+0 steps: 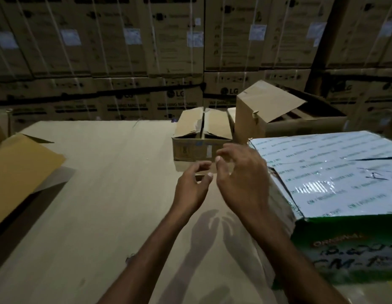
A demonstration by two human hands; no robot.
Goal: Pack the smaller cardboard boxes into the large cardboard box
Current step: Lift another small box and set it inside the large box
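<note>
Reaching for the small box (201, 137), as I read it: both hands are out over the cardboard surface (103, 194), neither on anything. The left hand (191, 186) has loosely curved fingers, thumb apart, empty. The right hand (242, 172) is spread wider, also empty, just short of the box's near face. The small box sits near the far edge of the surface, right of centre, its top flaps folded in but sagging at the seam. A tall box (254, 119) stands just beside it on the right, one flap up.

I'd take the small box from both sides. Palms low on the side walls, not on the flaps, which look soft and might buckle. Lift straight and clear the tall box before swinging.

Unclear which carton is the large one. An open carton (304, 122) behind the tall box is a candidate, its interior dark. A flapped carton (21, 167) at the left edge is cut off. A green printed carton (335, 176) at the right edge runs out of view. The small box's contents are hidden. The right hand's fingertips are blurred.
</note>
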